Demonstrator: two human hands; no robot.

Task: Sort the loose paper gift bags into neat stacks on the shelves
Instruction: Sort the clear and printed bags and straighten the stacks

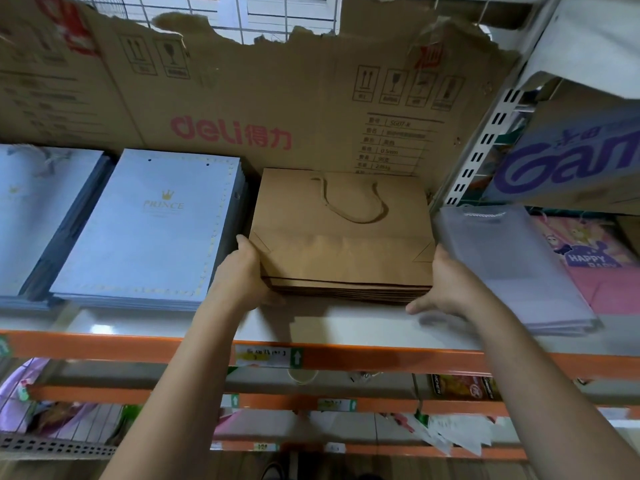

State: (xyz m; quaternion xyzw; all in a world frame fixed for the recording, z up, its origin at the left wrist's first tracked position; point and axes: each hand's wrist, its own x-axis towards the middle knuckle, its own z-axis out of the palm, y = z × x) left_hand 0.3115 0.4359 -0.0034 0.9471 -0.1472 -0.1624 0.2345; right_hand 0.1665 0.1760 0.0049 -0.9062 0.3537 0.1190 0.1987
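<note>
I see one stack of brown paper bags (343, 251) on the shelf (346, 327). My left hand (242, 271) grips its left edge, and my right hand (446, 289) presses flat against its right edge. Left of it lie two pale blue stacks (145, 230); right of it lies one translucent grey stack (505, 265).

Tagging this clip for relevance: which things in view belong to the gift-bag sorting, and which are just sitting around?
Part of the job:
brown paper bag stack, with the left hand and right hand at its sides; blue PRINCE bag stack; pale translucent bags; orange-edged shelf.

Just lying about:
deli cardboard backing; purple-lettered board; snack packets on a lower shelf.
</note>
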